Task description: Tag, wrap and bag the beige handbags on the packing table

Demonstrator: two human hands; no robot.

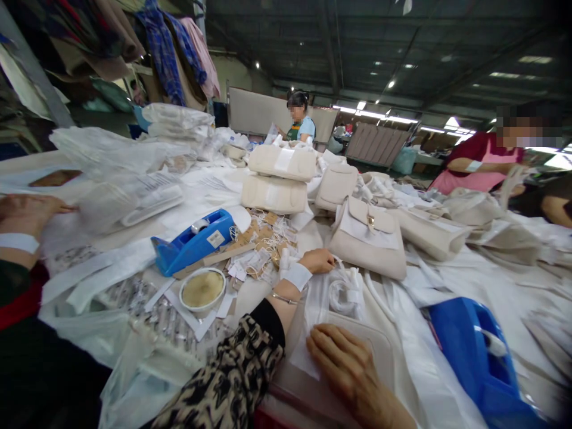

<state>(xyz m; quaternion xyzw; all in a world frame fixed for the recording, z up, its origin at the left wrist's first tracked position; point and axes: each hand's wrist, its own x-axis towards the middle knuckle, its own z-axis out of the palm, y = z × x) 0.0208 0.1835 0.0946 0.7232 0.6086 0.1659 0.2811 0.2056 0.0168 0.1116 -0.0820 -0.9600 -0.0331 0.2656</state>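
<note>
My left hand point(318, 261) reaches across from the patterned sleeve, its fingers curled closed beside a beige handbag point(369, 247) with a flap and gold clasp. Whatever it may hold is hidden. Just to its right lies a white-wrapped coiled strap point(346, 292). Closer to me, my right hand point(346, 363) rests flat, palm down, on another beige bag point(378, 342). White paper point(308, 351) lies on that bag, partly beneath the fingertips. Left of my left hand are a heap of paper tags with strings point(263, 241) and a white-rimmed tub point(202, 290).
Blue tape dispensers stand at left point(194, 238) and right point(473, 351). Stacked beige bags point(279, 173) and plastic wrapping point(125, 155) crowd the table. A co-worker's hand point(29, 211) is at the far left; other people point(300, 125) work behind and at right.
</note>
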